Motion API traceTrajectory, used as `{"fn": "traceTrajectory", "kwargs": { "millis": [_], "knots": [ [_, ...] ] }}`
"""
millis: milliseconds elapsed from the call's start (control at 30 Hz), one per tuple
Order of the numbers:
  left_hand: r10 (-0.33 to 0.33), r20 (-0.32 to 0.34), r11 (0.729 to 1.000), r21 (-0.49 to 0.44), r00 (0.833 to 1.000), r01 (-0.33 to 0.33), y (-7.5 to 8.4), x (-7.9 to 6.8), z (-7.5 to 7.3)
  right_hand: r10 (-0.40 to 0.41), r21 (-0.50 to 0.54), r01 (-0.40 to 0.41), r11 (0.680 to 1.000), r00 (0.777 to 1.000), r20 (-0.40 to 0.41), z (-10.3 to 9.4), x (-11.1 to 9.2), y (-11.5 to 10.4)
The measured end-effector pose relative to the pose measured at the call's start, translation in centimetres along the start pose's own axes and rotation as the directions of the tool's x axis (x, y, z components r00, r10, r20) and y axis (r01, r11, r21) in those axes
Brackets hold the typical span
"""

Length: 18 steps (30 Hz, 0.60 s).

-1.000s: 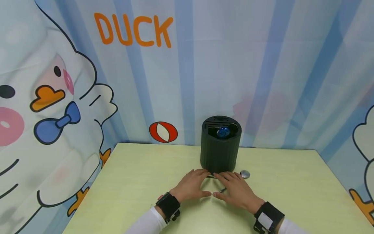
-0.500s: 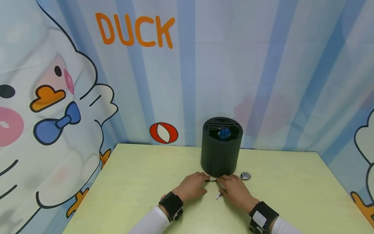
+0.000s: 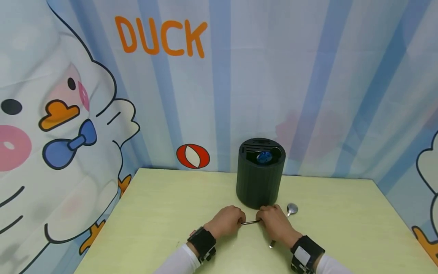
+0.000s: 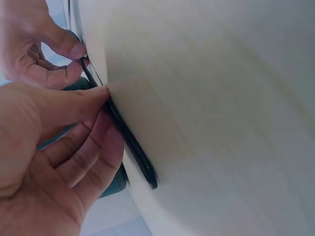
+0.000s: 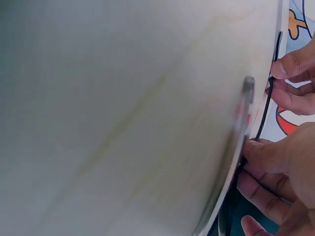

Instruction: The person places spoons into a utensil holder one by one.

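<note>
In the head view my left hand (image 3: 226, 220) and right hand (image 3: 275, 222) are close together over the table. A thin dark stick (image 3: 250, 222) spans the gap between them. The left wrist view shows my left thumb and fingers pinching this stick (image 4: 130, 135), whose flattened black end sticks out past them. Further along it, my right fingers pinch the same stick. A metal spoon (image 3: 292, 208) runs under my right hand, its bowl beyond the knuckles and its handle end (image 3: 272, 244) nearer me. The right wrist view shows the spoon handle (image 5: 246, 101) blurred; whether the hand touches it I cannot tell.
A dark green ribbed holder (image 3: 258, 182) stands upright just behind the hands, with a shiny blue thing (image 3: 264, 156) in its open top. The pale yellow table (image 3: 171, 198) ends at a duck-printed cloth (image 3: 253, 76).
Both hands have gone from spread fingers over the stick to pinching it, and the stick has come toward me, away from the holder. The spoon has turned and shifted right and nearer.
</note>
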<state>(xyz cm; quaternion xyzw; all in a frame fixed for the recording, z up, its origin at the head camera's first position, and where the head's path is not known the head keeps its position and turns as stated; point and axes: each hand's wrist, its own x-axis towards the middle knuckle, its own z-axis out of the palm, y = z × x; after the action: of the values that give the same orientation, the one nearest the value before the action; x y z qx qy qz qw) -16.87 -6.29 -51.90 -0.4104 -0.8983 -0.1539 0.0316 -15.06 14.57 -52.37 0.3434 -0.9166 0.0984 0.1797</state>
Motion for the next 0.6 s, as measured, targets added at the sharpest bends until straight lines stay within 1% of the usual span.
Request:
{"fn": "traceTrajectory", "kwargs": {
  "millis": [167,300,467,600],
  "knots": [
    [-0.011,0.041,0.999,-0.045,0.999,0.013,0.0,-0.2,-0.1,-0.017,-0.011,0.017,1.0,1.0,0.013,-0.2,-0.3,-0.1],
    [-0.007,0.056,0.997,-0.079,0.998,0.012,0.2,-0.3,-0.4,-0.024,-0.019,0.024,1.0,1.0,0.006,-0.3,-0.4,-0.1],
    [0.004,0.043,0.996,-0.084,0.999,-0.001,0.3,-0.5,-0.6,-0.021,-0.034,0.021,0.999,1.0,0.002,-0.6,-0.4,0.0],
    [0.013,0.004,0.996,-0.083,1.0,-0.012,0.3,-0.5,-0.6,-0.018,-0.053,0.018,0.998,1.0,-0.004,-1.2,-0.3,0.0]
  ]
}}
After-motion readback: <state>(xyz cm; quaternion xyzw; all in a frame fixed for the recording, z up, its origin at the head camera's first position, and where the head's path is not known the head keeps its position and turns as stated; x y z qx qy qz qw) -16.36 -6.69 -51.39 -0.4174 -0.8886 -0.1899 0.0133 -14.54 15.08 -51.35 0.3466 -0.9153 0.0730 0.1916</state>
